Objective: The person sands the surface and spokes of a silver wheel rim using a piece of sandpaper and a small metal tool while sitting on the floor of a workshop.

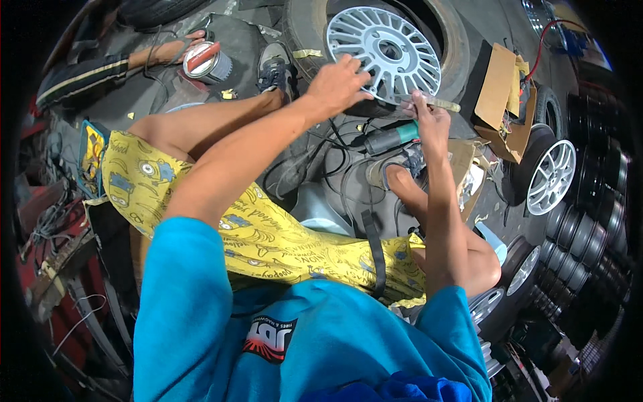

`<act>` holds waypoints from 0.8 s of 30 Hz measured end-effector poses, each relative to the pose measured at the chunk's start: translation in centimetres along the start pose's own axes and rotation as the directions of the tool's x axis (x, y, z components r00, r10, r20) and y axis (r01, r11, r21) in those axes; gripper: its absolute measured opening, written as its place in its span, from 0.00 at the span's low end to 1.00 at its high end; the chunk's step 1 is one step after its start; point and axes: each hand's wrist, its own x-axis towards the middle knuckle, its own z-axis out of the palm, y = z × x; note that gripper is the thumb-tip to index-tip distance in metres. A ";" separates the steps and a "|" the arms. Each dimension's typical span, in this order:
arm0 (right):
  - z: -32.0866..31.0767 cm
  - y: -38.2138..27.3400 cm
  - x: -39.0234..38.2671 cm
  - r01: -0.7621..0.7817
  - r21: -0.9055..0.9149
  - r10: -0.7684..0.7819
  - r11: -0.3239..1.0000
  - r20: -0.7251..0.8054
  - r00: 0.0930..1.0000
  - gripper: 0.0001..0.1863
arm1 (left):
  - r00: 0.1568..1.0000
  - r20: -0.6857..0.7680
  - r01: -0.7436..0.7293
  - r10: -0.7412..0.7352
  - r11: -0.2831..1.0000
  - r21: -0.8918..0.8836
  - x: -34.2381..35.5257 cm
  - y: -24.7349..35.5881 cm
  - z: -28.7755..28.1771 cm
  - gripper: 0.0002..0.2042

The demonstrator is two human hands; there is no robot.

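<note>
A silver multi-spoke wheel rim (410,55) rests face up on a large tire (453,41) in front of me. My left hand (338,86) is on its near left edge, fingers spread over the spokes and thumb apart. By the near right edge, my right hand (432,119) is closed around a slim flat tool that looks like a putty knife (447,104). Its pale handle points right, and its flat end is close to the rim's edge. Below the right hand lies a green and black power tool (392,137) with a dark cord.
At the upper left, another person's hand (190,43) is beside an open can (216,68) with a red spreader across it. To the right are an open cardboard box (494,100), a spoked wheel (552,177) and stacked rims (577,231). Cords (335,157) cross the floor between my legs.
</note>
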 end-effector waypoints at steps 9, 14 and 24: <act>2.7 0.0 -2.2 0.236 -0.400 -0.295 0.886 -0.090 0.951 0.18 | 1.000 0.021 -0.011 0.013 0.997 -0.075 1.5 -0.8 -1.7 0.32; 4.3 -0.4 -1.9 0.268 -0.510 -0.364 0.818 -0.096 0.927 0.17 | 0.997 0.005 0.075 -0.075 0.993 0.095 0.8 -4.7 -2.0 0.41; 5.9 -1.5 -2.6 0.423 -0.645 -0.504 0.636 0.067 0.861 0.10 | 0.995 0.037 0.088 -0.089 0.996 0.026 -0.1 -5.9 -1.3 0.39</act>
